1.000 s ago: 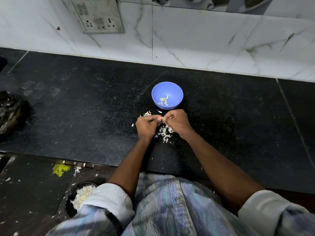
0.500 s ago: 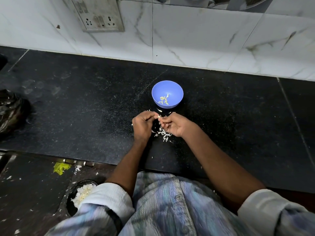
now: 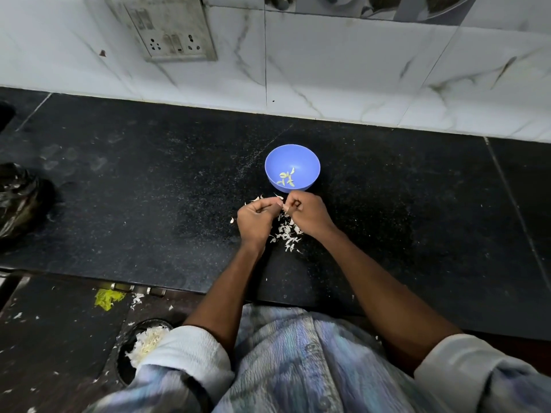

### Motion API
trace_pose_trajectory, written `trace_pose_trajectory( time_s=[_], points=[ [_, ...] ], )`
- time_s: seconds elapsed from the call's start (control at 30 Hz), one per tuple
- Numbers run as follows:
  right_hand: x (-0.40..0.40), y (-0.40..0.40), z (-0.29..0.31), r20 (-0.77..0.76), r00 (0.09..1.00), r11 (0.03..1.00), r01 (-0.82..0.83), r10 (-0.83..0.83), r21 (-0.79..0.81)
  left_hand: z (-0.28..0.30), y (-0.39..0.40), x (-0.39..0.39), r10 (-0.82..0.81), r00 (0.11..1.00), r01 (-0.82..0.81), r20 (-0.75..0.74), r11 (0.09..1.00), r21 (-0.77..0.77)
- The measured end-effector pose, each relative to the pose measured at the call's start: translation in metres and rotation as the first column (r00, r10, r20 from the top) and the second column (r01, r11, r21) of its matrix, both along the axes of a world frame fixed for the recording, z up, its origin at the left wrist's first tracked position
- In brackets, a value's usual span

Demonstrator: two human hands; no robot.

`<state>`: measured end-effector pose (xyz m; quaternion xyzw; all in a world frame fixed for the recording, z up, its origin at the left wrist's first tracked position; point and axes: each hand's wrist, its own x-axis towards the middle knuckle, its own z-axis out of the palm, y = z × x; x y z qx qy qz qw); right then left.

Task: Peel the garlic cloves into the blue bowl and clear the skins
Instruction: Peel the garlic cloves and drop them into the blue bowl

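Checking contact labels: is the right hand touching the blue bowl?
Apart. The head view shows a strip of dark counter between the right hand and the near rim of the blue bowl.

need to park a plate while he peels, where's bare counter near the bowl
Bare counter lies right of the bowl, out to the seam, and left of the left hand as far as the black bag. It is crowded just in front of the bowl: both hands and the skins fill it.
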<state>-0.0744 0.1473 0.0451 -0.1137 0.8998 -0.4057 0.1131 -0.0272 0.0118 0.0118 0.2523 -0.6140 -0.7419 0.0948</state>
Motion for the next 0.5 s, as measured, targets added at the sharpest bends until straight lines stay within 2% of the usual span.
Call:
trace_pose_trajectory(
  time_s=[0.1, 0.2, 0.27, 0.3, 0.33, 0.4, 0.43, 0.5],
  points=[
    [0.004, -0.001, 0.003, -0.133, 0.988, 0.982, -0.054, 0.079, 0.179, -0.003, 0.0, -0.001, 0.038, 0.999, -0.035, 0.027, 0.993, -0.116],
    [0.008, -0.005, 0.011, -0.234, 0.954, 0.923, -0.091, 0.189, 0.374, -0.007, 0.003, -0.003, 0.044, 0.998, -0.03, 0.033, 0.94, -0.339],
    [0.007, -0.007, 0.012, -0.268, 0.934, 0.899, -0.105, 0.236, 0.425, -0.008, 0.003, -0.002, 0.018, 1.0, -0.013, 0.007, 0.895, -0.446],
    [0.006, -0.008, 0.011, -0.258, 0.938, 0.903, -0.111, 0.233, 0.415, -0.01, 0.002, -0.002, -0.006, 1.0, 0.003, -0.007, 0.893, -0.45],
    [0.004, -0.007, 0.008, -0.217, 0.958, 0.931, -0.104, 0.188, 0.349, -0.012, 0.0, -0.001, -0.026, 1.0, 0.016, -0.017, 0.907, -0.42],
    [0.001, -0.005, 0.003, -0.029, 0.999, 0.997, -0.042, 0.044, 0.068, -0.018, -0.005, -0.001, -0.035, 0.999, 0.031, -0.007, 0.949, -0.314],
    [0.0, -0.004, 0.004, 0.087, 0.996, 0.998, -0.001, 0.006, -0.063, -0.02, -0.007, -0.001, -0.035, 0.999, 0.035, 0.005, 0.963, -0.268],
    [0.001, -0.002, 0.007, 0.256, 0.967, 0.979, 0.056, -0.004, -0.194, -0.024, -0.009, 0.0, -0.046, 0.999, 0.051, 0.026, 0.98, -0.192]
  ],
)
